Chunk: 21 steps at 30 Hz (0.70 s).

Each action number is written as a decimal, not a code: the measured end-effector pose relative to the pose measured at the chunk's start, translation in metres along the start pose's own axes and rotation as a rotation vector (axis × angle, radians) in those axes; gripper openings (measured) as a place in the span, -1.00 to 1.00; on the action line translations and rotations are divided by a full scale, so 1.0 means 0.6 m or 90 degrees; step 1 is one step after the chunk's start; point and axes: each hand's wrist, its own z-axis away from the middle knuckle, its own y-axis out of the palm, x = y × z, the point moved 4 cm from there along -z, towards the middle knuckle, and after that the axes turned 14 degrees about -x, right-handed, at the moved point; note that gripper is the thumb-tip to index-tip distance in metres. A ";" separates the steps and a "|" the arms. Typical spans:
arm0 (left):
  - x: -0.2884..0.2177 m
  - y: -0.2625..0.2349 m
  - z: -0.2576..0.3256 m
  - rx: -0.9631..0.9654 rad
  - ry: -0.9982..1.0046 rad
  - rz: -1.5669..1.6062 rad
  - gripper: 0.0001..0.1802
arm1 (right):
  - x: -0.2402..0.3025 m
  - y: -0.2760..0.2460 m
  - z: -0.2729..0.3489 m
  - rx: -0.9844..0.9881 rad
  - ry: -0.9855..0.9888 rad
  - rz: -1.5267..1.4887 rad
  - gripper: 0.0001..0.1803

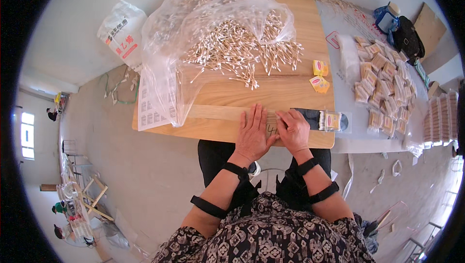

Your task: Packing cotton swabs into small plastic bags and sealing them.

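Left hand (253, 134) lies flat, fingers spread, on a row of cotton swabs (271, 116); right hand (294, 129) pinches them, prob. Keep tips even & slide slow on the worktop (290, 91).

Swab pile (237, 49) behind hands (271, 132) on table (218, 93); packed bundles (382, 88) right, seemingly on separate surface.
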 end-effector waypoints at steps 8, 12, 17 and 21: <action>-0.006 -0.004 -0.007 0.014 -0.025 -0.007 -0.05 | 0.004 0.002 -0.001 0.008 0.005 -0.005 -0.87; 0.010 -0.001 -0.014 -0.040 -0.007 0.015 -0.21 | 0.006 -0.002 -0.004 -0.003 0.001 -0.002 -0.87; 0.049 -0.029 -0.080 -0.270 -0.152 0.128 -0.65 | 0.007 -0.006 -0.005 0.011 0.012 0.017 -0.87; 0.088 -0.018 -0.119 -0.282 -0.214 0.137 -0.84 | 0.011 -0.007 -0.004 0.013 0.044 -0.034 -0.86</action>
